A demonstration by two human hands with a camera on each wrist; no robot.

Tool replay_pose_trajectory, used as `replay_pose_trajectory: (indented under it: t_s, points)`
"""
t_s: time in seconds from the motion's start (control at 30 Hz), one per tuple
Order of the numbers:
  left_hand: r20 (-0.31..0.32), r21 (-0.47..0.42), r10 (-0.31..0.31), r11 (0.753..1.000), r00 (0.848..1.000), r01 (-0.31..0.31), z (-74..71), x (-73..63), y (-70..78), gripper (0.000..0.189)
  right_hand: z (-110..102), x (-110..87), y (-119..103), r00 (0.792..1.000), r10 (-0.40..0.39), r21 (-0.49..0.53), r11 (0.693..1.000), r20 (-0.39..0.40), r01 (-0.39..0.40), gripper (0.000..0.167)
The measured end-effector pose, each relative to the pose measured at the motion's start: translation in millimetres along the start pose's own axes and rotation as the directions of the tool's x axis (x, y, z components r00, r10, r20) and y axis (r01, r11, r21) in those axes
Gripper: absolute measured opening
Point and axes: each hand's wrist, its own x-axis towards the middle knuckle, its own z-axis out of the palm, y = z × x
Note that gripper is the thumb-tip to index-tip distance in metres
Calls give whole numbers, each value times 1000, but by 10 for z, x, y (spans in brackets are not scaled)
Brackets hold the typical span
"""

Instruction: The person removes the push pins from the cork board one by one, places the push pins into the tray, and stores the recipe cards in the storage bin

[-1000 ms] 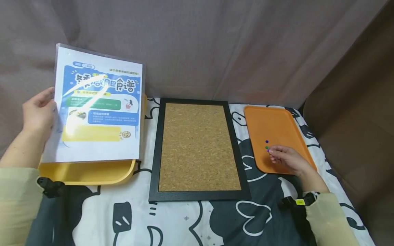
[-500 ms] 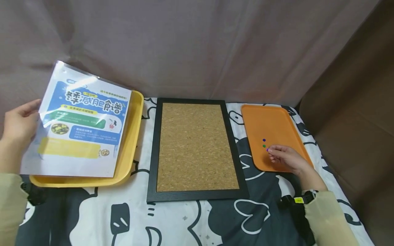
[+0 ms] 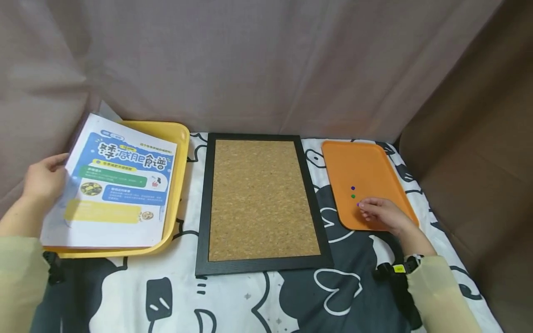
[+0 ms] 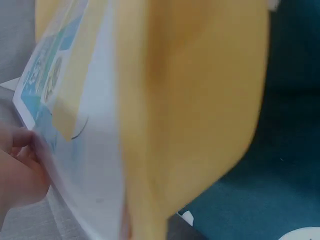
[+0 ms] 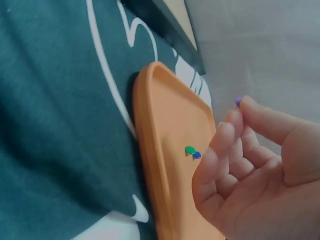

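Observation:
My left hand pinches the left edge of a printed sheet with blue, green and yellow blocks and Chinese lettering. The sheet lies tilted over the yellow tray; in the left wrist view, thumb and finger meet at the sheet's edge. Above the orange tray, my right hand pinches a purple thumbtack between thumb and forefinger, its other fingers curled. A green thumbtack and a blue thumbtack lie on that tray.
Between the trays lies a cork board in a black frame. A black, white and grey patterned cloth covers the surface. Grey fabric stands behind, and a brown one rises at the right. A translucent corner shows behind the sheet.
My left hand has lowered the raised sheet onto the yellow tray, first moving left, then slightly back right. The glare on it is gone. My right hand keeps its pinch over the orange tray.

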Motion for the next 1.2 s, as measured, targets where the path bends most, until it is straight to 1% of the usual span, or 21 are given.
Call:
replay_pose_trajectory:
  t_s: [0.13,0.23,0.4,0.5,0.6,0.7,0.8,0.93,0.97,1.07,1.2]
  points:
    - [18,48,58,997,998,-59,23,-52,27,56,-1,16,36,1000,17,-79,997,-24,-19,43]
    - [1,74,70,995,998,-70,46,-74,64,56,17,31,49,999,21,-154,988,-50,-28,49]
    - [-41,63,57,997,998,-54,82,-115,90,60,86,75,44,993,49,-245,967,-112,-75,45]
    - [-62,36,40,999,997,-38,93,-169,102,64,121,98,39,988,71,-278,955,-136,-107,40]
    - [-86,1,36,999,996,-36,110,-227,148,66,136,102,31,985,82,-295,948,-149,-123,36]
    - [-116,-54,41,997,992,-48,147,-280,240,66,143,98,28,984,85,-302,944,-158,-130,34]
    - [-154,-103,72,991,985,-88,208,-319,358,65,144,86,27,983,91,-304,943,-162,-138,32]
    - [-173,-127,111,983,979,-134,316,-364,525,61,133,77,29,980,89,-312,939,-178,-142,31]
    - [-169,-134,121,980,978,-144,342,-375,564,61,127,77,27,979,83,-320,937,-187,-141,31]
    - [-125,-168,150,971,981,-170,420,-403,689,61,103,83,12,974,69,-339,930,-218,-142,33]
    - [-80,-206,207,953,975,-220,548,-435,875,60,52,83,-56,967,89,-318,934,-238,-164,37]
